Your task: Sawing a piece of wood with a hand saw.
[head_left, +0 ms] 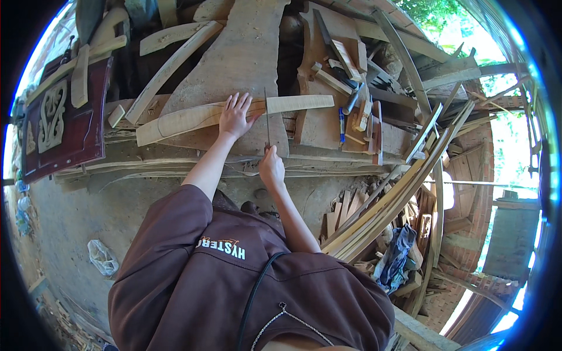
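Note:
My left hand [235, 114] lies flat, fingers spread, on a long curved pale wood piece [175, 121] that rests across a wide plank [246, 52] on the workbench. My right hand [271, 168] grips the handle of a thin hand saw [267, 120]. The saw's narrow blade stands edge-on and crosses the curved piece just right of my left hand. Beyond the blade the piece's straight end [301, 103] runs to the right.
A blue pen [341, 124] and small tools lie on the bench to the right. A dark red carved panel [61, 120] leans at left. Bent wooden slats [392, 199] and offcuts pile at right. A crumpled plastic bag [101, 256] lies on the dirt floor.

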`<state>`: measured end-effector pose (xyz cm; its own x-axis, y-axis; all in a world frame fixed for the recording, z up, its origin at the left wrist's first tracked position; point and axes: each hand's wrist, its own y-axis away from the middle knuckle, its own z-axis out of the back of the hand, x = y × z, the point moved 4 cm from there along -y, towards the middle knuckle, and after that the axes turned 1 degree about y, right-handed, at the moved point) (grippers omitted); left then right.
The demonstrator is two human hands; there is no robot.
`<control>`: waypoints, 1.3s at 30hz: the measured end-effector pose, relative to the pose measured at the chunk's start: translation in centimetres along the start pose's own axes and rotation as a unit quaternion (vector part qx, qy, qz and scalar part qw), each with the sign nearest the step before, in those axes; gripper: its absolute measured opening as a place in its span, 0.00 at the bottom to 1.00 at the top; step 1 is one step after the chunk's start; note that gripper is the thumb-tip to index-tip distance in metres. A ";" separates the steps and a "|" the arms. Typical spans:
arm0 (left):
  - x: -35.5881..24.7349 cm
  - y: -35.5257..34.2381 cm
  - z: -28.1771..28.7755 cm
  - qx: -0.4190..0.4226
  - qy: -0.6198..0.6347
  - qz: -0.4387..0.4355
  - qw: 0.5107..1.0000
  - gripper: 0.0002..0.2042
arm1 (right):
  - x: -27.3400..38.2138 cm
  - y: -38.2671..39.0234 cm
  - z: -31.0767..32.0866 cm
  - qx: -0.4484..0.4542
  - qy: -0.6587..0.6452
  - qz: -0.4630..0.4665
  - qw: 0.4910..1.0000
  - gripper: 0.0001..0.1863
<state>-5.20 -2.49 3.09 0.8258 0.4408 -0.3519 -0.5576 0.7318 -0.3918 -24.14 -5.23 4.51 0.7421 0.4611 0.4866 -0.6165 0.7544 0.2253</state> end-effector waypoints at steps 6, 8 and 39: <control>-0.1 0.1 -0.1 0.013 -0.010 0.001 1.000 0.30 | -0.5 -0.3 0.0 -0.002 0.015 -0.009 1.000 0.09; 0.2 0.2 -0.1 0.009 -0.010 0.001 1.000 0.30 | -0.6 -1.1 0.7 -0.008 0.002 0.031 0.999 0.10; 0.0 0.3 -0.4 0.012 0.004 -0.001 1.000 0.31 | -0.8 2.4 0.9 0.026 -0.010 -0.012 1.000 0.11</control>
<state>-5.41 -2.46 2.62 0.8265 0.4344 -0.3580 -0.5529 0.7457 -0.3718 -26.47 -4.21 5.44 0.7514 0.4345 0.4967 -0.6123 0.7397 0.2792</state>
